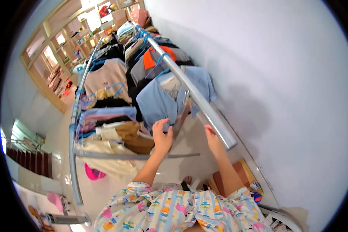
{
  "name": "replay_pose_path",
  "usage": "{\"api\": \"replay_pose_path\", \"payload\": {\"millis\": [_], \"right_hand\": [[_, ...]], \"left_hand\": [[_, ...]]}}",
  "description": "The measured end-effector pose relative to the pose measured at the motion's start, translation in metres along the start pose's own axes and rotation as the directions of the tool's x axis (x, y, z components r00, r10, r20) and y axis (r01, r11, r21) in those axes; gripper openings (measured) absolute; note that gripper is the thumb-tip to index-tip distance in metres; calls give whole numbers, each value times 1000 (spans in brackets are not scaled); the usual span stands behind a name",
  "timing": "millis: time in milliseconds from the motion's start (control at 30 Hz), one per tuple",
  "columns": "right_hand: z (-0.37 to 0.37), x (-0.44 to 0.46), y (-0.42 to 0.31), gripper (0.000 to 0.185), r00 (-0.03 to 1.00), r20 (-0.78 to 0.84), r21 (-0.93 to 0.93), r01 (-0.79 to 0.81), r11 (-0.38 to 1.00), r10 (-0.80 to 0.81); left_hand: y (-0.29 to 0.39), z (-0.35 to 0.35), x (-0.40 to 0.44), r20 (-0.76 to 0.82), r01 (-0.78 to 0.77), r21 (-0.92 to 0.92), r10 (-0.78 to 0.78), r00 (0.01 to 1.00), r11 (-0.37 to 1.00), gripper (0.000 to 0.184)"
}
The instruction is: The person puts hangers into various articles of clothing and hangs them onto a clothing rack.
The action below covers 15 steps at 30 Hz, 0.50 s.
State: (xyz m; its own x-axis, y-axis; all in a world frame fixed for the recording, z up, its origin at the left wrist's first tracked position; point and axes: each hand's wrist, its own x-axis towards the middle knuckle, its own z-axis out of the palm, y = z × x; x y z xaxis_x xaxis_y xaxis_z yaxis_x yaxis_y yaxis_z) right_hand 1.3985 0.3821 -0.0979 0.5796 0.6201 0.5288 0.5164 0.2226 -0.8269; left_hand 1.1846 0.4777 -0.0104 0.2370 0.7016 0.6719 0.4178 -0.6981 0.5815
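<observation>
My left hand point(162, 137) is raised, fingers apart and slightly bent, in front of a light blue long-sleeved garment point(154, 102) on the right-hand rail. A thin greyish strip point(178, 129) hangs just right of its thumb, below a metal hook point(187, 94). Beside the end of the metal rail point(199, 100) is my right hand point(214, 141). Its fingers are bent together near a faint pinkish piece, and what they grip, if anything, I cannot make out.
Clothes crowd both rails, including a beige top point(106, 79) on the left. A lower bar point(139, 156) crosses the near end. A pink basin point(93, 172) and a cardboard box point(239, 174) rest on the floor. The wall point(274, 77) runs along the right.
</observation>
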Motion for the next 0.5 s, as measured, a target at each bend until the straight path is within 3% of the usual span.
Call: {"api": "replay_pose_path", "payload": {"millis": [100, 333, 500], "right_hand": [[-45, -71, -74, 12, 965, 159, 156, -233, 960, 208], [-64, -213, -96, 12, 874, 363, 239, -421, 875, 322], [-44, -274, -128, 14, 747, 595, 217, -506, 835, 298]], "left_hand": [[43, -23, -62, 92, 100, -35, -96, 991, 994, 36], [102, -83, -194, 214, 255, 47, -259, 942, 966, 39], [111, -154, -260, 127, 363, 146, -381, 916, 920, 44]]}}
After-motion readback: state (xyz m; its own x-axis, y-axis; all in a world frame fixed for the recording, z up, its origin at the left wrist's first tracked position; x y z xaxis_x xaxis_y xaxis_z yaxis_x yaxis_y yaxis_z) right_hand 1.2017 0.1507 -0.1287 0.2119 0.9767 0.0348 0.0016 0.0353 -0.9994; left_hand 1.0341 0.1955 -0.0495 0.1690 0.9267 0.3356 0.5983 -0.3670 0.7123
